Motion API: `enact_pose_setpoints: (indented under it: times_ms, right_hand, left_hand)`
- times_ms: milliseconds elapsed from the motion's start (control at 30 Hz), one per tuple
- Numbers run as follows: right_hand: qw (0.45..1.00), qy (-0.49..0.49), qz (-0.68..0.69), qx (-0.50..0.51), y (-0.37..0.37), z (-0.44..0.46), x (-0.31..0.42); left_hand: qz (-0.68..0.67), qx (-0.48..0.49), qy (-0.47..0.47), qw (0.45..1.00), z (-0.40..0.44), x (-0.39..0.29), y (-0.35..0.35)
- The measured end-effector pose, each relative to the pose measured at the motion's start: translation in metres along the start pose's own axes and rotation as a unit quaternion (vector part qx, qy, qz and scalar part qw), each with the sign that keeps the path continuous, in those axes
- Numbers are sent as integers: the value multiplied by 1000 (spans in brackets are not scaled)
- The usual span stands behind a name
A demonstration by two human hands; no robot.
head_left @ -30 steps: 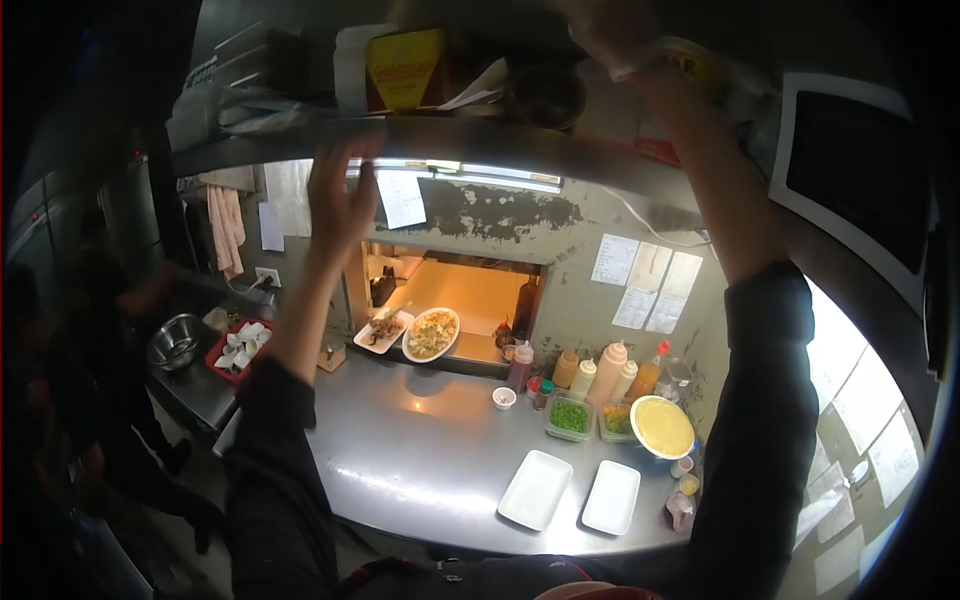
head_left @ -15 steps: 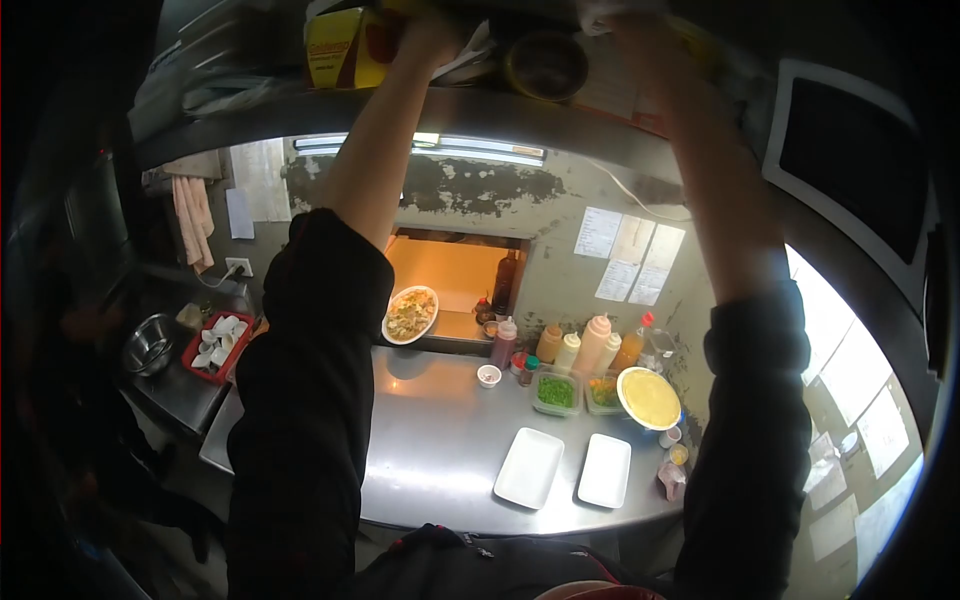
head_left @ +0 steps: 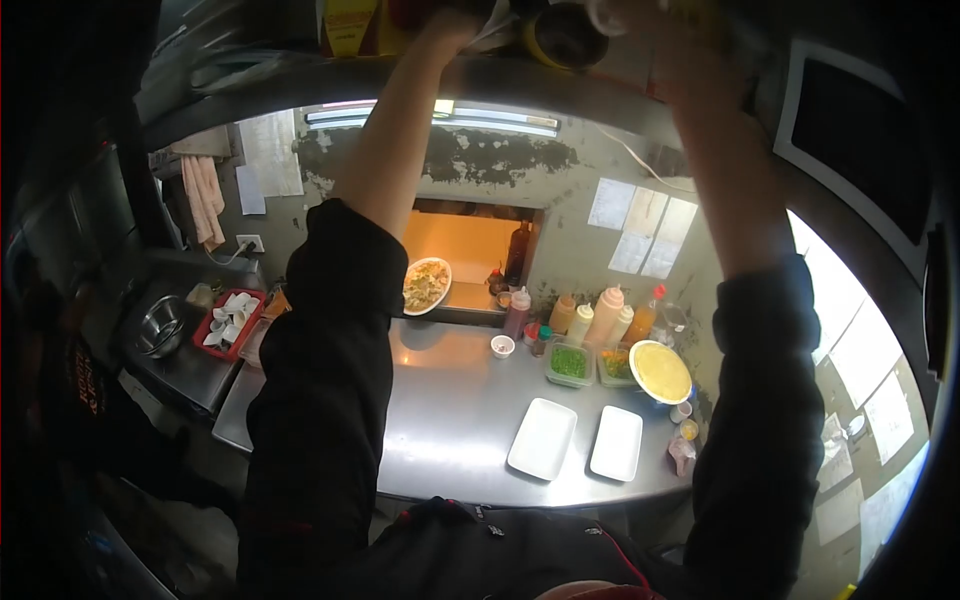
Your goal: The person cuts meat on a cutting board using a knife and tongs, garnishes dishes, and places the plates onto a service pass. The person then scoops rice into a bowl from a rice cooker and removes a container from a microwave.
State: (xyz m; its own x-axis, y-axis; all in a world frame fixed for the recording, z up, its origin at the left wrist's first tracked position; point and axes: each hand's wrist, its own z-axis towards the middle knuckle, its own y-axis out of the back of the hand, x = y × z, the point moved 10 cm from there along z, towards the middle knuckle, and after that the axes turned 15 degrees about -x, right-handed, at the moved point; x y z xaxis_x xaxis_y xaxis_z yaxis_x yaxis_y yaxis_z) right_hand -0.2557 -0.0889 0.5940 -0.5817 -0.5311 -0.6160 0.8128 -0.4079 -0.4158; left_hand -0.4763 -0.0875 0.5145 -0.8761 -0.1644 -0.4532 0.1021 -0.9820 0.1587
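Note:
Both my arms reach up to a dark overhead shelf. My left hand point(head_left: 452, 30) is at the top edge, beside a yellow and red box point(head_left: 350, 27); a thin white sheet-like thing point(head_left: 494, 28) shows next to its fingers. To the right, my right hand point(head_left: 645, 28) is blurred, near another whitish thing point(head_left: 605, 16) that I cannot make out. Between the hands sits a dark round container point(head_left: 566, 36) with a yellowish rim. The fingers of both hands are too dark, blurred or cut off to show their grip.
Below is a steel counter point(head_left: 440, 420) with two white rectangular plates, one the left plate point(head_left: 543, 440). Several sauce bottles point(head_left: 607, 315), a tub of chopped greens point(head_left: 570, 362) and a yellow round lid point(head_left: 661, 372) stand behind. A filled oval dish point(head_left: 427, 285) sits at the pass-through. Another person point(head_left: 95, 400) is at left.
The view has tilted and shifted, so the counter and wall appear higher and slightly right. Both hands stay raised at the shelf, now closer to the top edge.

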Motion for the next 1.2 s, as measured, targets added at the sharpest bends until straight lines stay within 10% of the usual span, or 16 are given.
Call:
enact_pose_setpoints:
  times_ms: [200,333,433,567,600,733,833,867,1033,1133,1200]
  right_hand:
    - [919,-337,196,-53,9,-70,-9]
    - [959,-228,165,26,38,-61,2]
    - [964,-170,-100,-181,24,-110,-17]
    - [914,-324,165,177,129,-108,23]
    - [920,-241,74,301,138,-136,51]
    - [663,-450,551,234,187,-252,184]
    - [512,-539,580,332,213,-364,302]
    - [335,-629,587,384,224,-421,350]
    - [270,-701,557,354,266,-460,401]
    - [273,-597,616,436,287,-446,434]
    - [357,-497,634,473,295,-455,457]
  left_hand:
    - [-119,-40,-8,992,-21,-36,49]
    - [-202,-41,-16,978,-60,-56,90]
    - [-233,-11,2,972,-123,-52,117]
    - [-122,125,41,984,-278,21,90]
    - [34,147,8,989,-336,25,81]
    - [68,200,93,973,-592,169,20]
    - [91,210,150,962,-705,210,14]
    - [91,208,194,954,-734,215,20]
    - [-41,94,392,914,-755,223,54]
    - [12,166,312,935,-776,241,45]
    - [-32,124,337,933,-764,230,51]
